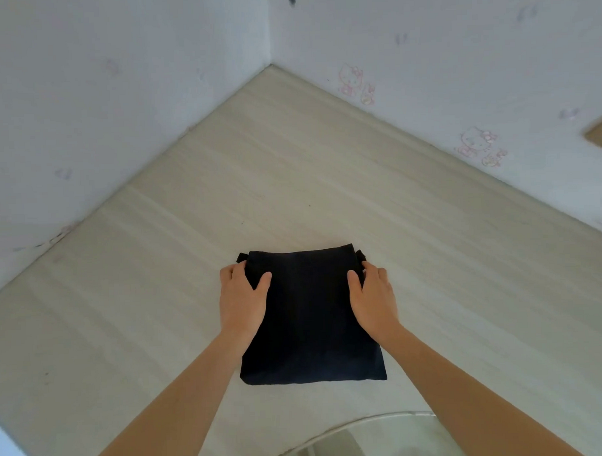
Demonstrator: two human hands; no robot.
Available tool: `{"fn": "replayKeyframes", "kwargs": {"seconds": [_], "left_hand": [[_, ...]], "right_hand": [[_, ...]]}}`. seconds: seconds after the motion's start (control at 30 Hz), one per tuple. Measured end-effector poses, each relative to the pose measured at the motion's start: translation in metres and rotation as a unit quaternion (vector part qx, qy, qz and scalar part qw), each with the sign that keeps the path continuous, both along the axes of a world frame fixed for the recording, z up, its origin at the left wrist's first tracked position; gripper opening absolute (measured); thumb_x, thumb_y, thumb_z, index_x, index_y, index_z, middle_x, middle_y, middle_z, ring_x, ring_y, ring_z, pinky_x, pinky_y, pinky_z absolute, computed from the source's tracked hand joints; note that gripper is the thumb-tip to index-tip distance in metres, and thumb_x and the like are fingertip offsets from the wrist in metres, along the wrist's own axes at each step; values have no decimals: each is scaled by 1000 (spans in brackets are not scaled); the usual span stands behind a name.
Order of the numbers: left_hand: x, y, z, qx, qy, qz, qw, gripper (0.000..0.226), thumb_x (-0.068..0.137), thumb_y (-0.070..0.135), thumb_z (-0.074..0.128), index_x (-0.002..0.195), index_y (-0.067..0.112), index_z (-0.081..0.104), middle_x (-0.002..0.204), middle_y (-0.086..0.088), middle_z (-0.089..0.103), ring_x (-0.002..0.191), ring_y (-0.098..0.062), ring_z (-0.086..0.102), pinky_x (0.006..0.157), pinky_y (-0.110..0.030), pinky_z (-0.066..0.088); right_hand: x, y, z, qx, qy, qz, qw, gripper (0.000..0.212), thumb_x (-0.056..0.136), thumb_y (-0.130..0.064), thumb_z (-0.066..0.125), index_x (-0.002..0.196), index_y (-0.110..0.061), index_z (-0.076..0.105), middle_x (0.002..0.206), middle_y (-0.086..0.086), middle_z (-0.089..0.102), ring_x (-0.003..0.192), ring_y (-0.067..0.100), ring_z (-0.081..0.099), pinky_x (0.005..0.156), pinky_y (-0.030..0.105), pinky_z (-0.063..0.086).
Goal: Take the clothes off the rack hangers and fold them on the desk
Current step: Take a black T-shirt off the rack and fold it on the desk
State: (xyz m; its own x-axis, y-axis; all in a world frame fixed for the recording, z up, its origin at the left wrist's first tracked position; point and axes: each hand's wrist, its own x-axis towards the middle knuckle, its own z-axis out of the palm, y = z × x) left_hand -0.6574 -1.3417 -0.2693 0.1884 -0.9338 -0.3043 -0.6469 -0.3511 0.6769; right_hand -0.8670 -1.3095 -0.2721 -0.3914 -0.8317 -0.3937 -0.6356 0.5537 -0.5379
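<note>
Head view, folded dark garment (311,316) on desk (157,267), hands gripping its side edges

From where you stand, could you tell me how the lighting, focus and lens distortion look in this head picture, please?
In the head view the light is soft and even, throwing only faint shadows. The dark folded garment shows almost no fabric detail. The desk edges and wall lines splay outward, a wide-angle effect. The left hand and right hand, each gripping a side of the garment, look reasonably sharp, while the wall stickers look faint.
</note>
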Motion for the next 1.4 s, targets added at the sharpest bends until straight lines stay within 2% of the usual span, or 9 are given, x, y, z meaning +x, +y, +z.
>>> {"fn": "replayKeyframes", "kwargs": {"seconds": [0.27,0.33,0.43,0.67,0.8,0.93,1.0,1.1,1.4], "left_hand": [[3,8,6,141,100,-101,980,25,97,31,53,113,11,55,104,-4,60,96,-23,59,77,-33,46],[3,14,8,151,130,-120,973,21,99,30,51,108,12,56,104,-6,62,96,-23,60,78,-34,47],[1,31,15,163,173,-131,962,23,100,32,48,109,14,58,106,-3,63,96,-19,60,83,-35,48],[-36,82,38,171,226,-157,946,27,98,35,52,101,11,65,100,-5,67,96,-23,63,83,-41,51],[-72,114,56,183,251,-188,932,26,97,35,54,96,12,67,95,-2,68,88,-18,63,72,-32,51],[-109,155,63,215,259,-235,912,22,96,35,56,94,17,68,99,-2,70,94,-22,65,84,-41,54],[-126,175,63,235,258,-256,901,22,96,35,56,95,16,68,102,-4,71,96,-24,66,86,-43,54],[-158,222,61,253,243,-309,884,24,96,35,56,100,14,68,103,-5,70,98,-24,65,84,-42,53],[-229,394,51,299,199,-393,846,15,96,35,56,95,23,65,102,0,68,95,-20,63,72,-33,49]], "right_hand": [[16,50,12,36,-163,-163,972,39,101,-36,38,129,-11,47,113,2,58,96,18,56,82,34,46],[17,66,14,46,-192,-212,957,38,101,-38,38,119,-10,55,108,5,62,95,21,59,85,38,51],[16,97,21,32,-234,-280,931,37,100,-38,40,104,-9,62,99,7,64,88,20,59,76,33,48],[-2,176,45,-26,-253,-402,880,36,99,-38,45,96,-8,65,98,9,66,86,21,58,76,35,47],[-18,227,60,-63,-275,-473,835,34,97,-39,49,95,-9,66,97,5,67,89,20,61,83,36,49],[-34,286,72,-107,-270,-529,798,29,97,-38,48,95,-15,66,99,3,69,97,21,63,90,39,52],[-40,316,75,-123,-266,-549,783,27,98,-37,47,98,-16,65,101,3,68,97,20,62,86,36,51],[-50,376,78,-138,-268,-592,748,27,98,-38,47,105,-17,63,103,-1,66,99,18,59,90,38,48],[-80,567,70,-154,-270,-684,660,26,94,-37,54,97,-14,68,99,6,71,98,24,65,93,41,51]]}}
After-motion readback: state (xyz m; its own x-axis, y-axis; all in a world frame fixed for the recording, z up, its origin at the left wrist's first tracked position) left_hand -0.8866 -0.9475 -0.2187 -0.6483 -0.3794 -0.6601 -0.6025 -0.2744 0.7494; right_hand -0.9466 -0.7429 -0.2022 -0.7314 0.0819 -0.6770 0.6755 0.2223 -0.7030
